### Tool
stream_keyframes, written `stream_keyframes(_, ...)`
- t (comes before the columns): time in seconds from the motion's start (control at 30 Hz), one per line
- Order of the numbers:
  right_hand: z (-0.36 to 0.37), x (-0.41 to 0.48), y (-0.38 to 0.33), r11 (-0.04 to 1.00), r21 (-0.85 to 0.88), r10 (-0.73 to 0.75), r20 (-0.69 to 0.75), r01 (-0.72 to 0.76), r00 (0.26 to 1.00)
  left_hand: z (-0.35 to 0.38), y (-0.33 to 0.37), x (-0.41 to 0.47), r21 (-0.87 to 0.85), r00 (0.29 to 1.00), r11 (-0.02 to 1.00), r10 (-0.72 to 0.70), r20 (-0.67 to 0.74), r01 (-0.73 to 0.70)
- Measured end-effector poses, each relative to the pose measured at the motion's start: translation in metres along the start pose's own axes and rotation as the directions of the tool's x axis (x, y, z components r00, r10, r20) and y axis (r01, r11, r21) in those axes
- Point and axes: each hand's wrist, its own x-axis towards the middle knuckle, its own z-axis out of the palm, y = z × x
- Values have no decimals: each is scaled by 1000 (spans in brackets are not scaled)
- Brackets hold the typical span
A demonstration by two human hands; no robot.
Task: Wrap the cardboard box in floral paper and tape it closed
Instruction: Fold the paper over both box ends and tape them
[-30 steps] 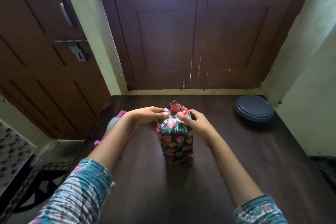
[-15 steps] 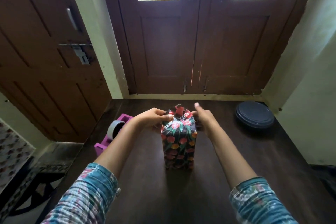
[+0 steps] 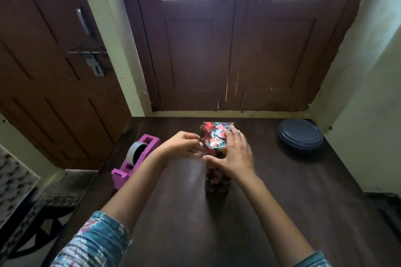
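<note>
Right hand [image 3: 235,154] lies flat and spread on the wrapped box [image 3: 217,147], palm pressing the top folds down, thumb across the near face; fingers extended, so a wide grip that pins rather than grasps. Left hand [image 3: 184,144] is at the box's left top edge, fingers curled narrow and pinching what looks like a paper flap (maybe a tape strip, too blurred to tell).

The box stands upright on end on the dark bench [image 3: 282,201], already covered in floral paper [image 3: 213,130], top end bunched and crinkled. The tape dispenser [image 3: 135,158], pink with a grey roll, sits left of the box, near it but not touching. A round dark lid or plate [image 3: 300,137] sits right of the box, well apart. Brown doors are behind the box, past the bench's far edge.

Handling guess: the box looks light and stiff under the paper, and tall and narrow, so it should tip easily if pushed sideways; press straight down from the top. The paper looks glossy, probably slippery and springy, and the folds may pop open if the palm lifts. Best hold: flat palm on the top folds, the other hand free for tape. The paper tears if yanked at the pinched corner.

Top end apparently not yet taped.
</note>
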Motion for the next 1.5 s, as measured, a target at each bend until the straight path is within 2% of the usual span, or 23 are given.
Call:
stream_keyframes(0.07,0,-1,0,998,-32,48,-58,-50,997,-4,-4,-2,85,999,996,36,30,-38)
stream_keyframes(0.13,1,-2,1,996,-82,34,-82,-41,996,-8,-10,5,262,979,962,126,-163,-80)
stream_keyframes(0.17,0,-2,2,996,-89,4,-77,-11,997,-10,-13,9,349,941,934,181,-287,-73)
stream_keyframes(0.2,-2,-1,4,997,-74,-26,-59,21,998,-11,-14,12,420,901,904,242,-360,-75)
stream_keyframes(0.23,-4,1,7,998,-43,-51,-26,49,998,-12,-15,14,471,880,875,306,-363,-110)
stream_keyframes(0.3,-12,6,14,994,58,-93,88,88,992,-14,-16,17,463,885,855,385,-264,-234)
stream_keyframes(0.4,-24,11,26,960,255,-174,226,115,958,-17,-10,15,341,898,865,425,-111,-368)
stream_keyframes(0.53,-24,13,36,936,321,-201,144,146,969,-23,-6,11,250,935,902,323,149,-351)
stream_keyframes(0.6,-23,12,35,911,396,-179,137,112,974,-22,-8,8,229,932,912,294,209,-339)
stream_keyframes(0.73,-24,7,27,835,535,-250,165,126,954,-12,-10,10,391,923,837,331,195,-383)
stream_keyframes(0.83,-27,10,17,826,549,-248,148,128,957,-5,-9,9,311,918,865,355,175,-394)
stream_keyframes(0.97,-29,20,9,830,522,-176,-88,196,980,-1,-7,10,291,922,876,351,166,-386)
stream_keyframes(1.1,-28,24,7,759,630,-68,-171,162,983,2,-9,15,409,916,819,356,185,-402)
stream_keyframes(1.23,-18,30,7,814,558,-8,-269,162,963,6,-9,15,368,924,848,335,187,-382)
stream_keyframes(1.37,-14,35,11,828,527,-43,-278,189,960,2,-8,13,315,928,878,306,211,-361)
stream_keyframes(1.5,-10,37,19,810,569,-66,-148,139,987,-2,-9,12,297,929,889,283,239,-347)
